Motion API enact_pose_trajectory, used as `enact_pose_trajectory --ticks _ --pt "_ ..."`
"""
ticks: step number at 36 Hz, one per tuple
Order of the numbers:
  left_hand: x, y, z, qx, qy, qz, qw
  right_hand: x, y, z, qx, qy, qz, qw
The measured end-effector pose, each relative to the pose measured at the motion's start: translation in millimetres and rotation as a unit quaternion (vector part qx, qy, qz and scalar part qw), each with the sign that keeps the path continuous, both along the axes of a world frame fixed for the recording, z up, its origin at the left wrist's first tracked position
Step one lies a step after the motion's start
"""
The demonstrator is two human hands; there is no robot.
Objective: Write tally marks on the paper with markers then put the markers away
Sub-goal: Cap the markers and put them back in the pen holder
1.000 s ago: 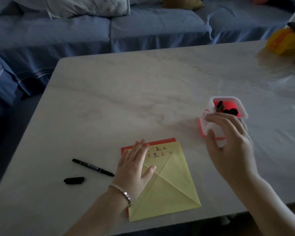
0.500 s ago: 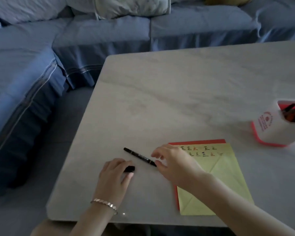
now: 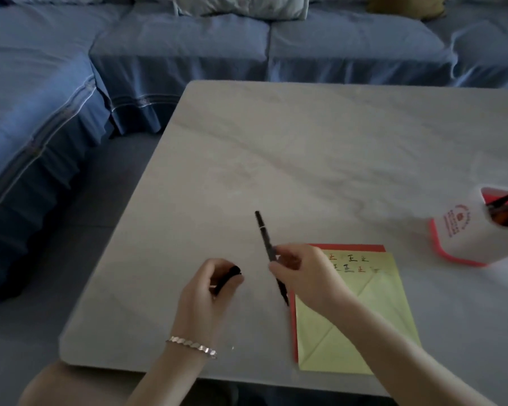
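Note:
My right hand (image 3: 302,273) grips a thin black marker (image 3: 264,235) lifted off the table, one end pointing away from me, the other toward me. My left hand (image 3: 208,291) is closed around the marker's black cap (image 3: 230,275), just left of the marker. A yellow paper (image 3: 361,315) lies on a red sheet (image 3: 349,247) under my right wrist, with red, black and orange tally marks along its top. A white pen holder with a red rim (image 3: 467,238) stands at the right edge, holding several markers.
The pale marble table (image 3: 320,159) ends at a near-left corner by my left forearm. A blue sofa (image 3: 188,51) with cushions wraps around the far and left sides. Grey floor lies between sofa and table.
Both hands went from paper and holder to the marker and cap on the left. Since then they have lifted them, and the marker is turned more upright.

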State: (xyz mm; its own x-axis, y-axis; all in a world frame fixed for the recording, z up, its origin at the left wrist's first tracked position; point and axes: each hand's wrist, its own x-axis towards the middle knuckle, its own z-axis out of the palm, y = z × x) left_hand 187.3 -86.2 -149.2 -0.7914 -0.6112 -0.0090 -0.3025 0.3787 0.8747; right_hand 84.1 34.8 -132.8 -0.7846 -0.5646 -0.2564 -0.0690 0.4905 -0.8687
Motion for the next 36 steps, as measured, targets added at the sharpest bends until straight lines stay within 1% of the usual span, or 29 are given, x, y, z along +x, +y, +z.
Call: enact_pose_trajectory --ticks 2,3,6,8,9,11,15,20,28,31,36 --pt "-5.4 8.5 6.6 0.027 0.015 -0.005 1.0 -3.4 19.3 13.4 -0.082 -0.036 -0.068 0.994" --pt "-7.9 12.8 9.9 0.041 0.022 -0.008 0.999 -4.5 28.8 19.6 -0.133 -0.063 -0.108 0.983" --pt "-15.3 28.0 19.2 0.085 0.044 -0.018 0.995 -5.4 53.7 37.3 -0.284 -0.13 -0.198 0.929" --pt "-21.6 38.8 24.5 0.106 0.053 -0.033 0.992 -4.9 65.5 44.4 -0.344 -0.147 -0.235 0.897" --pt "-24.9 44.0 26.4 0.114 0.052 -0.042 0.991 -4.5 69.3 46.1 -0.358 -0.144 -0.249 0.888" --pt "-31.1 53.5 28.6 0.13 0.05 -0.06 0.988 -3.8 74.6 46.7 -0.364 -0.125 -0.265 0.884" --pt "-39.4 67.4 31.0 0.139 0.052 -0.085 0.985 -1.9 81.7 42.0 -0.353 -0.109 -0.272 0.889" --pt "-43.0 75.9 34.9 0.126 0.054 -0.092 0.986 -0.5 87.4 39.3 -0.366 -0.131 -0.268 0.881" --pt "-46.2 83.6 40.1 0.1 0.035 -0.119 0.987 5.3 92.1 32.0 -0.357 -0.181 -0.232 0.887" --pt "-47.6 85.4 43.2 0.097 0.029 -0.134 0.986 4.8 95.1 31.2 -0.33 -0.176 -0.231 0.898" --pt "-50.6 88.7 44.9 0.057 0.035 -0.146 0.987 1.8 98.6 23.8 -0.336 -0.169 -0.253 0.891"
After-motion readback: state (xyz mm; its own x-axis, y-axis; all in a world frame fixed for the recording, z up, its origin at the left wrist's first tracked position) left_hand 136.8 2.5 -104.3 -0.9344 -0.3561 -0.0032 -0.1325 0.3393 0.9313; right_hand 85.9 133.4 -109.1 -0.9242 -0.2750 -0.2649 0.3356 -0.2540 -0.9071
